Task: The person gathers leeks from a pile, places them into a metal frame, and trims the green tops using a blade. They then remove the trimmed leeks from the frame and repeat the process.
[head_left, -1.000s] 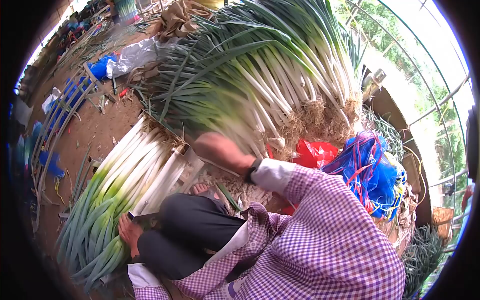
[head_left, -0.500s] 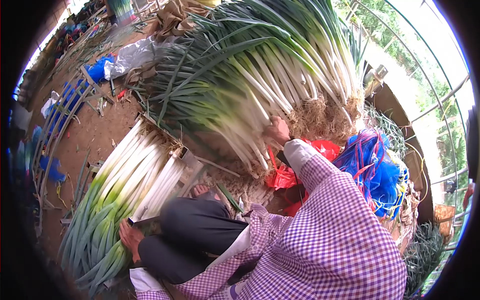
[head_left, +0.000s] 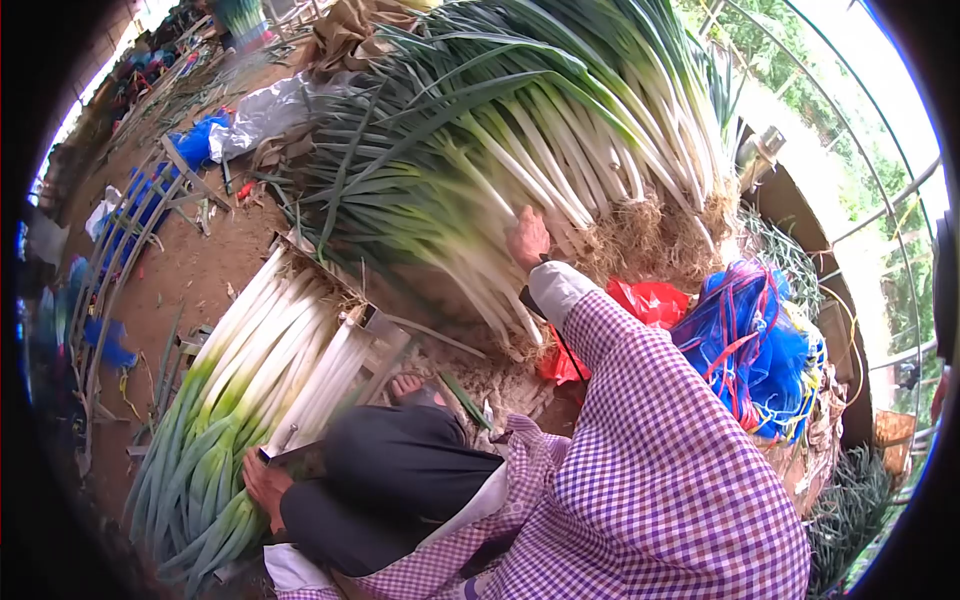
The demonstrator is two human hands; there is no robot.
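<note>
A big heap of long green onions point(head_left: 560, 150) lies across the upper middle, white stalks and tangled roots toward me. My right hand point(head_left: 528, 240) is at the white stalks on the heap's near left side, fingers curled in against them; the fingertips are partly hidden. At lower left, a second bundle of green onions point(head_left: 255, 375) lies in a metal frame point(head_left: 375, 330), roots up and leaves down. Against the leafy part of this bundle rests my left hand point(head_left: 265, 487), fingers extended along the leaves beside a metal bar point(head_left: 290, 447).
Red plastic point(head_left: 648, 302) and a heap of blue netting with red cords point(head_left: 740, 335) lie right of my sleeve. Curved metal rods point(head_left: 105, 265) stand at left. Silvery sheeting point(head_left: 265, 115) lies on the dirt floor point(head_left: 195, 270). My bent knee point(head_left: 390, 460) sits between the bundles.
My right hand has moved up and to the left along the stalks. My left hand stays by the framed bundle. The view has shifted slightly.
</note>
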